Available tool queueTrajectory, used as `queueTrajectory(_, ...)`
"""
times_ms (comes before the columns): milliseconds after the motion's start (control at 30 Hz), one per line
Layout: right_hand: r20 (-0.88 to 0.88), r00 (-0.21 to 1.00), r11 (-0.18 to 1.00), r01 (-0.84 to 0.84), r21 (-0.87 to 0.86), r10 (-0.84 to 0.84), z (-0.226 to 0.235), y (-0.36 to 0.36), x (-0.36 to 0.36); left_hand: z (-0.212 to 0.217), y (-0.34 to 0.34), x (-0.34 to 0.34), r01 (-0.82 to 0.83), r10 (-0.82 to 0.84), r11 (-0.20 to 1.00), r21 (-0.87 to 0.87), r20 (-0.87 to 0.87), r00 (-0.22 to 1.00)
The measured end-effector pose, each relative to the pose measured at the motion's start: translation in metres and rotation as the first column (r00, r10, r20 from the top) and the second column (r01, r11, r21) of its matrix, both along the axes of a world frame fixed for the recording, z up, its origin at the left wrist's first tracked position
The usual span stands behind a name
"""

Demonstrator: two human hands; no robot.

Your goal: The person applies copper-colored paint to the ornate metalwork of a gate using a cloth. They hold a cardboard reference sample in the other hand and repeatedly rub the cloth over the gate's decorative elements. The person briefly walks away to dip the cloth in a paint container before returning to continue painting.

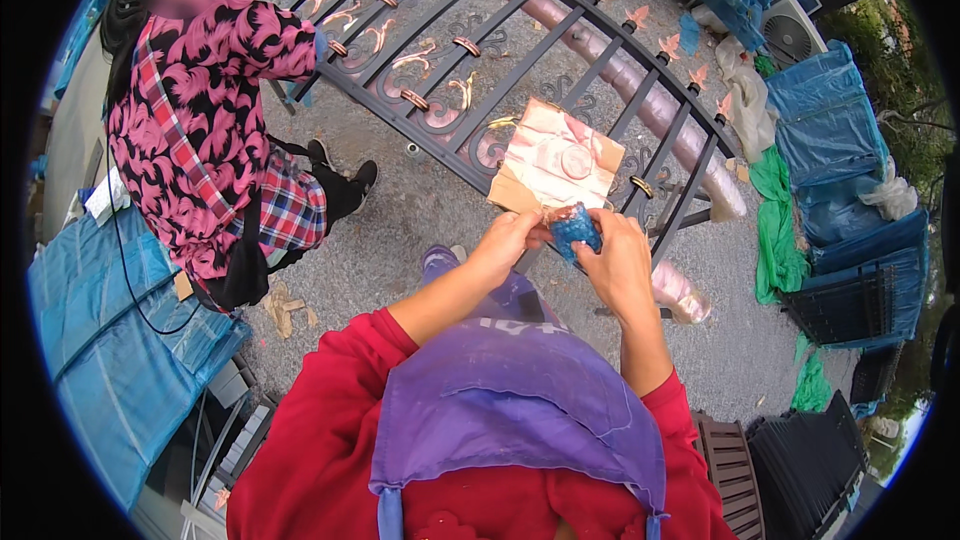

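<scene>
A crumpled blue wad (574, 228), like plastic film or mesh, is held between my two hands over the near edge of a dark metal railing panel (520, 8). My right hand (618, 252) grips its right side with thumb and fingers. My left hand (512, 243) has its fingers closed at the wad's left edge; the fingertips are partly hidden. Just beyond my hands, a flat piece of creased cardboard (520, 165) rests on the bars. On it stands a small clear round container (570, 159) with a pinkish tint.
At the left a person in a pink and black top (215, 90) reaches a hand to the panel. Copper-coloured leaf ornaments (637, 16) line its far edge. A plastic-wrapped roll (660, 105) lies beneath. Blue sheeting (120, 320) covers stacks at left; green cloth (775, 225) lies at right.
</scene>
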State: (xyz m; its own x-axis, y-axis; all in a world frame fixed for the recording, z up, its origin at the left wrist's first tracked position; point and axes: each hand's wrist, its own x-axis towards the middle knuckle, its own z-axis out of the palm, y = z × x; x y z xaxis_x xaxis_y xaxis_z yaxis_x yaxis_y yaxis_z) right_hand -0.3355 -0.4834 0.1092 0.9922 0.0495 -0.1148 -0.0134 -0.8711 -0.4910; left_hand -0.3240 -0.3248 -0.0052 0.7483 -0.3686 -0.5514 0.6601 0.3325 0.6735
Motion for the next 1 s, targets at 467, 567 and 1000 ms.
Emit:
queueTrajectory(467, -0.325, 0.945, -0.460, 0.301, 0.835, 0.028, -0.054, -0.140, 0.059, 0.015, -0.045, 0.043, -0.138, 0.137, 0.981, 0.140, 0.017, 0.990)
queueTrajectory(567, -0.392, 0.920, -0.490, 0.350, 0.799, 0.019, -0.063, -0.135, 0.067, 0.006, -0.039, 0.045, -0.135, 0.135, 0.981, 0.142, 0.006, 0.991)
queueTrajectory(1000, -0.377, 0.884, -0.182, 0.337, 0.924, -0.278, -0.059, -0.049, 0.102, -0.002, 0.017, 0.077, -0.097, 0.100, 0.976, 0.195, -0.007, 0.995)
